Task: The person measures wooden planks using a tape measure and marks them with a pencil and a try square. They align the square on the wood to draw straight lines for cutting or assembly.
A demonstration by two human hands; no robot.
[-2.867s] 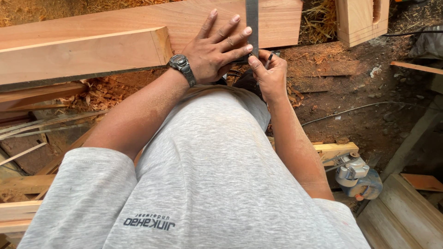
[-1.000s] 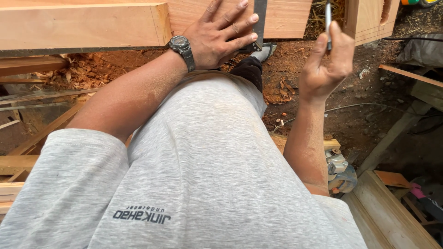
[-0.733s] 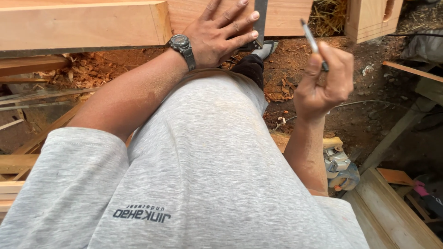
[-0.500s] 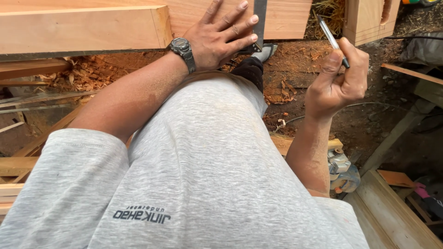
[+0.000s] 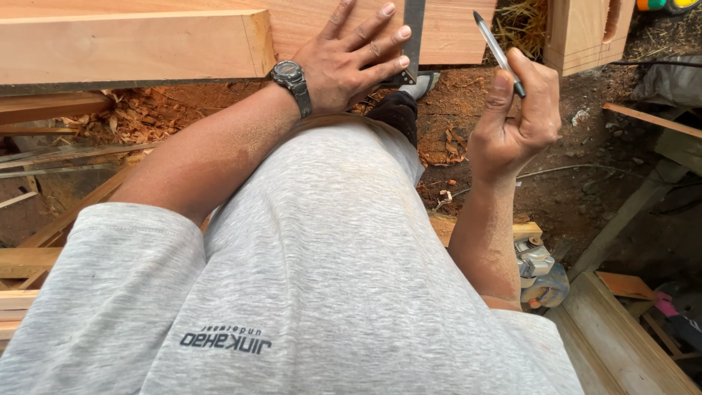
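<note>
Top centre, our left hand point(image 5: 344, 55) lies flat, fingers spread, pinning the steel square point(image 5: 414, 36) to the plank point(image 5: 314, 22); our right hand point(image 5: 515, 117) grips a pen point(image 5: 497, 53), best run tight along the blade.

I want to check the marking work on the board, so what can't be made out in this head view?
- Metal square: its upper part is cut off by the top edge; the left hand hides its lower end.
- Any mark on the wooden board: none can be made out; the left hand covers part of it.
- Pen in the right hand: its lower end is hidden by the fingers.
- Power tool: partly behind the right forearm.
</note>
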